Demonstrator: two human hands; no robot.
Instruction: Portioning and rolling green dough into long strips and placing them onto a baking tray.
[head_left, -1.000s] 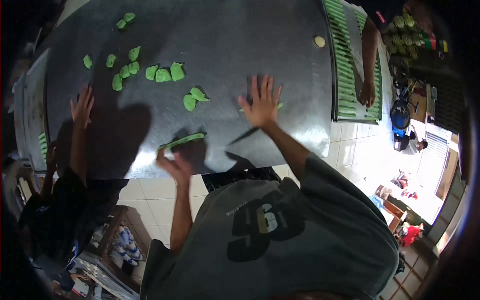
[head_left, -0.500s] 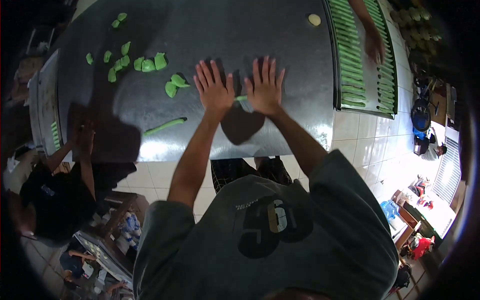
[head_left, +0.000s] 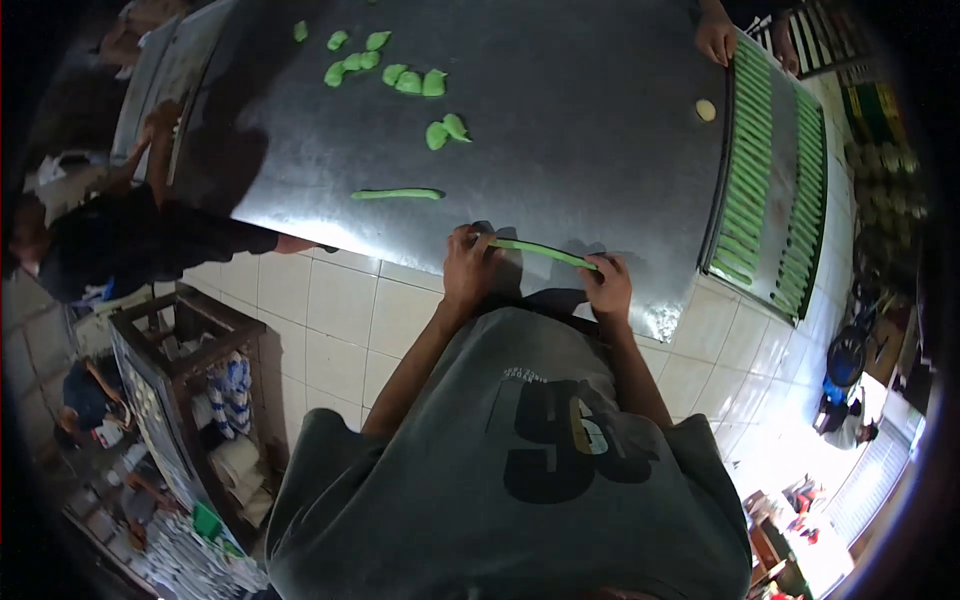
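Between my two hands stretches a thin green dough rope, close to the near edge of the dark metal table. My left hand pinches its left end, and my right hand pinches the right end. A second green dough rope lies on the table to the left, beyond my left hand. Farther off sit green dough pieces, with several more lumps behind them.
At the right, a tray holds rows of green dough ropes; another person's hand is at its far corner. A pale dough ball lies near the tray. A co-worker stands at the left edge by a wooden rack.
My hands, flat on the table with fingers spread before, have drawn back toward me and now grip the rope's ends. The rope shows longer. The view has shifted, and the co-worker's hand moved along the tray.
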